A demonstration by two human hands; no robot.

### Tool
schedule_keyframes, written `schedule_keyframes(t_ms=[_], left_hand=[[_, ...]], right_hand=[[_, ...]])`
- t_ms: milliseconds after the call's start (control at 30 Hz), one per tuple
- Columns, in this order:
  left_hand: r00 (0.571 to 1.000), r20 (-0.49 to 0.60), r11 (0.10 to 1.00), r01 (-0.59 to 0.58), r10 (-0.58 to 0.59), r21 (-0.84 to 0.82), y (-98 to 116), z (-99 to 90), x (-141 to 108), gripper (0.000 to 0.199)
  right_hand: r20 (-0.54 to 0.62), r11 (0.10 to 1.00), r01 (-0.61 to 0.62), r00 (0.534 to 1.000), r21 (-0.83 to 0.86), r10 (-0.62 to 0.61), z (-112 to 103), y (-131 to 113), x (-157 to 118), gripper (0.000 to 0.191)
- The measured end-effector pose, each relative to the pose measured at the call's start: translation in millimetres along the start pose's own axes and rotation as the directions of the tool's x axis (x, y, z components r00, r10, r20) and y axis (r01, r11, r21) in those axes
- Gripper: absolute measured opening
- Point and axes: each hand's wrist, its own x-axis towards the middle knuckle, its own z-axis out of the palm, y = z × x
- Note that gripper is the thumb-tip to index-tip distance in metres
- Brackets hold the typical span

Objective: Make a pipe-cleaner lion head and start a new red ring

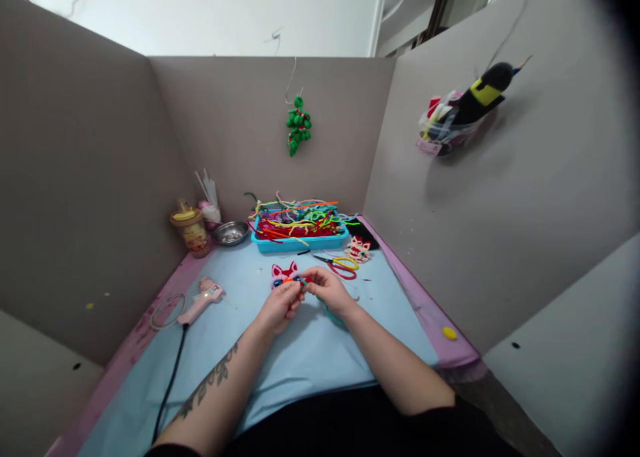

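Observation:
Close together over the middle of the blue-covered table, my left hand (285,306) and my right hand (329,290) both have their fingers pinched. Between the fingertips is a small bit of a teal pipe cleaner (334,315), whose curved length shows below my right wrist. Just beyond my fingers is a red and pink animal face (285,271) of fuzzy stems, with pointed ears and dark blue eyes. My fingers hide its lower part, and whether they touch it I cannot tell. A similar white and red face (358,249) lies farther right.
Scissors (342,265) with red and yellow handles lie beyond my right hand. A blue tray (280,246) holds many coloured pipe cleaners. At left are a pink glue gun (201,305) with a black cord, a metal bowl (231,234) and a lidded cup (192,233). Grey panels surround the table.

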Motion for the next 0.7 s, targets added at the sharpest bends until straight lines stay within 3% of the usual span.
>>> schedule_keyframes(t_ms=[67, 133, 233, 367, 533, 700], left_hand=[[0.982, -0.076, 0.977, -0.162, 0.174, 0.141, -3.1, -0.6, 2.0, 0.034], [0.935, -0.121, 0.916, -0.29, 0.333, 0.279, -6.6, -2.4, 3.8, 0.029], [0.898, -0.13, 0.861, -0.35, 0.42, 0.368, -11.0, -6.1, 5.4, 0.024], [0.919, -0.105, 0.885, -0.329, 0.381, 0.329, -11.9, -8.1, 6.6, 0.026], [0.975, -0.067, 0.962, -0.195, 0.211, 0.189, -5.9, -3.2, 3.9, 0.034], [0.996, -0.059, 0.997, -0.066, 0.068, 0.036, 2.7, 3.1, -3.2, 0.039]], right_hand=[[-0.06, 1.0, 0.016, 0.998, 0.004, -0.016, -0.2, 1.7, 0.1, 0.031], [-0.105, 0.999, 0.016, 0.994, 0.031, -0.013, -0.1, 3.5, -0.1, 0.033], [-0.102, 0.997, -0.007, 0.995, 0.078, 0.015, 0.4, 5.3, -1.0, 0.037], [-0.097, 0.998, -0.011, 0.995, 0.062, 0.017, -0.1, 6.2, -0.8, 0.036], [-0.057, 1.0, -0.014, 0.998, 0.012, 0.015, -2.0, 8.9, 1.2, 0.029], [-0.041, 0.999, -0.05, 0.998, -0.02, 0.049, -1.3, 8.1, 1.4, 0.029]])
